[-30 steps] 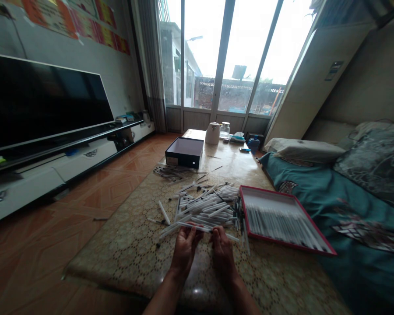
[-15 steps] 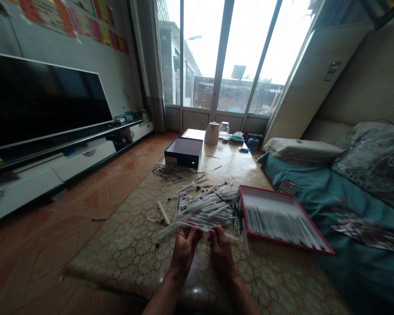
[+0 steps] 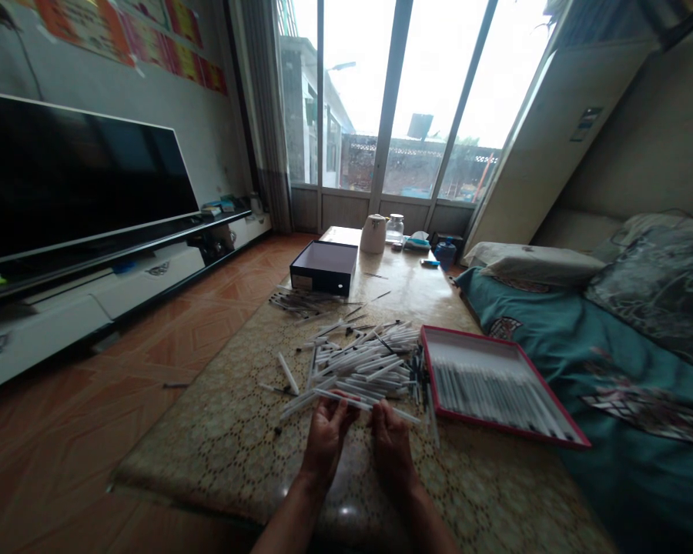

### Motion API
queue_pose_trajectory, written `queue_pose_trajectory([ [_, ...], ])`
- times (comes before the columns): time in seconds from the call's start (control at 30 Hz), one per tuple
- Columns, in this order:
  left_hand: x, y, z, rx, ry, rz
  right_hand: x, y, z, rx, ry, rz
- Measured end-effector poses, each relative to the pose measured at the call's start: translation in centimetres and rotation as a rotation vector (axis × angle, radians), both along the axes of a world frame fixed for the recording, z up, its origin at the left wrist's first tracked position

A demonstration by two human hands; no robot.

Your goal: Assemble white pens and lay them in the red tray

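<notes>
A heap of white pen barrels (image 3: 363, 362) lies in the middle of the low table (image 3: 236, 438). At its near edge my left hand (image 3: 325, 435) and my right hand (image 3: 391, 442) sit close together, fingers curled around a single white pen (image 3: 352, 401) that runs between them. A red-rimmed tray (image 3: 500, 386) to the right of the heap holds a row of pens laid side by side. Thin dark refills (image 3: 300, 304) lie scattered beyond the heap.
A dark open box (image 3: 324, 268) stands further up the table, with a white jug (image 3: 374, 234) and a jar (image 3: 395, 228) at the far end. A teal-covered sofa (image 3: 624, 415) borders the right; a TV (image 3: 75, 181) on a low stand is left.
Both hands stay at the heap's near edge with the pen between them; the fingers shift only slightly.
</notes>
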State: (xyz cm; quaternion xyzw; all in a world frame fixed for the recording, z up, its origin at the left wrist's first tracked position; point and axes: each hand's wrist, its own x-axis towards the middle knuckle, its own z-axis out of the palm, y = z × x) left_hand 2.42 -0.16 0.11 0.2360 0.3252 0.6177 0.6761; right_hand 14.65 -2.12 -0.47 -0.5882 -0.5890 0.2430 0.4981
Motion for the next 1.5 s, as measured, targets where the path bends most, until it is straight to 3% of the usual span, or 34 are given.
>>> queue_pose_trajectory([
  [0.17, -0.05, -0.07, 0.11, -0.009, -0.012, 0.012, 0.11, 0.14, -0.24, 0.013, 0.040, 0.064],
  [1.0, -0.05, -0.09, 0.30, -0.008, 0.002, 0.009, 0.02, 0.01, 0.18, 0.043, -0.009, 0.044],
  [1.13, 0.04, -0.12, 0.52, 0.004, 0.013, 0.004, 0.03, 0.13, 0.20, 0.088, -0.043, -0.003],
  [1.3, 0.15, 0.03, 0.66, 0.074, 0.098, -0.032, -0.05, 0.16, 0.47, 0.252, -0.199, -0.006],
  [1.5, 0.22, -0.20, 0.66, 0.053, 0.178, -0.073, 0.10, -0.10, -0.17, 0.211, -0.321, 0.027],
])
